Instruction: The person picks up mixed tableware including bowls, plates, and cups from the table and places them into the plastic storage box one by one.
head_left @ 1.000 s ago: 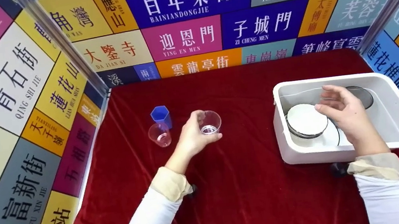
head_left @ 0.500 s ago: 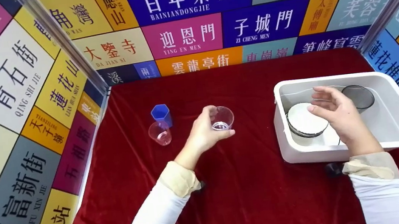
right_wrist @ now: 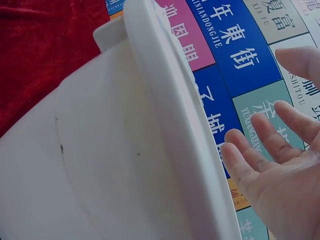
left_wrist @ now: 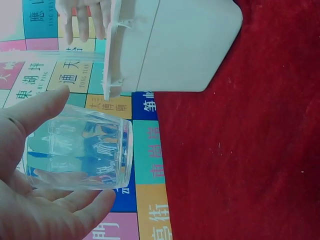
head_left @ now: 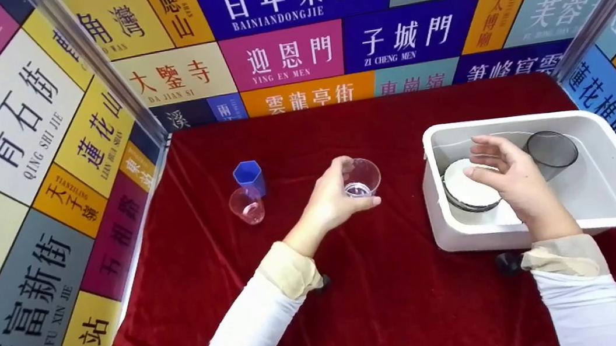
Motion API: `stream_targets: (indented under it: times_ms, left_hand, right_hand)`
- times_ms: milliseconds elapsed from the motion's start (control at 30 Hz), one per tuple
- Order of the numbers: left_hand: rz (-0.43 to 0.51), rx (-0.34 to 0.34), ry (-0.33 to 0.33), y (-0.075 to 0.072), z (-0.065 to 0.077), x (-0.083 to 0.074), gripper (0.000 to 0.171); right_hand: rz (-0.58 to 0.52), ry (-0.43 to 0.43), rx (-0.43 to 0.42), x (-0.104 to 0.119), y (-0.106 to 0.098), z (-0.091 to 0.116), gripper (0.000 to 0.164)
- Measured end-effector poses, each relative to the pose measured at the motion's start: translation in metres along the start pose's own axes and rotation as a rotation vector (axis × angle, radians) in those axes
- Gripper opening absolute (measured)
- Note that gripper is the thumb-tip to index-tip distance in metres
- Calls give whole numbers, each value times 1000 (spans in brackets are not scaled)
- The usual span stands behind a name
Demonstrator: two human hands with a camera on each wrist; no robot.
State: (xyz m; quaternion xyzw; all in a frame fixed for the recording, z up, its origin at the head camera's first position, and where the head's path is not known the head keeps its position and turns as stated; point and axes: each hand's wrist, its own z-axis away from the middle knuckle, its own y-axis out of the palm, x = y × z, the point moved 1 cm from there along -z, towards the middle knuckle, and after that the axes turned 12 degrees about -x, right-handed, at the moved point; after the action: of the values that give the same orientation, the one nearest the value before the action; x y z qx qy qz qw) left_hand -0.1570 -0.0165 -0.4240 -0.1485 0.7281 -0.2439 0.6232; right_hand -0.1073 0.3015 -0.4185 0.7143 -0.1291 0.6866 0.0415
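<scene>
A clear plastic cup (head_left: 364, 175) is gripped round its side by my left hand (head_left: 334, 196), over the middle of the red cloth. In the left wrist view the same clear cup (left_wrist: 80, 150) sits between thumb and fingers, its base pointing toward the white basin (left_wrist: 175, 45). My right hand (head_left: 512, 183) hovers over the basin (head_left: 602, 222) with relaxed fingers and nothing in them. Below it lies a white round bowl or dish with a dark rim (head_left: 468, 185), partly covered by that hand. Beside it in the basin is a dark see-through cup (head_left: 555, 151).
On the cloth (head_left: 304, 138) at left stand a blue hexagonal cup (head_left: 250, 179) and, just in front of it, another clear cup (head_left: 247, 207). Panels with street names wall the table at the back and both sides. The basin's near wall stands high.
My left hand has carried the clear cup rightward across the cloth toward the basin. My right hand has shifted slightly left above the basin, uncovering more of the dark cup.
</scene>
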Motion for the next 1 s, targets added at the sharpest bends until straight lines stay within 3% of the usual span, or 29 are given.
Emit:
stream_targets:
  times_ms: [1000]
  left_hand:
    - [9, 50, 41, 26, -1, -33, 86]
  right_hand:
    - [86, -42, 48, 3, 20, 5, 56]
